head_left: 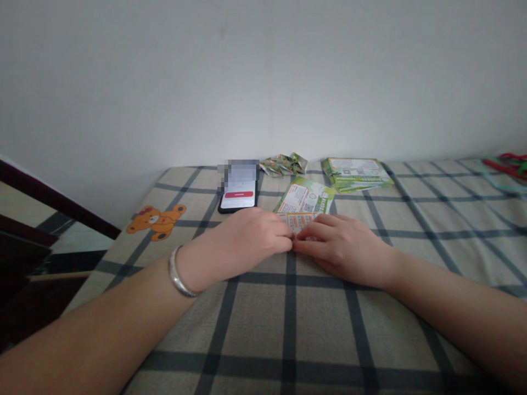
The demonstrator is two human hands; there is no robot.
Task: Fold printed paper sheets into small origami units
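My left hand (pixel 253 238), with a silver bracelet at the wrist, rests low over the checked cloth. Its fingers are pressed together at the near edge of a small printed card (pixel 300 220) with orange blocks of print. From the other side my right hand (pixel 346 247) closes its fingertips on the same edge, so the two hands almost meet. Much of this card is hidden beneath the fingers. Just behind it lies a green and white printed card (pixel 307 198), flat on the cloth.
A phone (pixel 239 192) with a lit screen lies behind my left hand. Crumpled green packets (pixel 284 164) are against the wall, beside a stack of green cards (pixel 358 173). An orange bear picture (pixel 156 221) is at the left; red and green items (pixel 510 166) lie far right.
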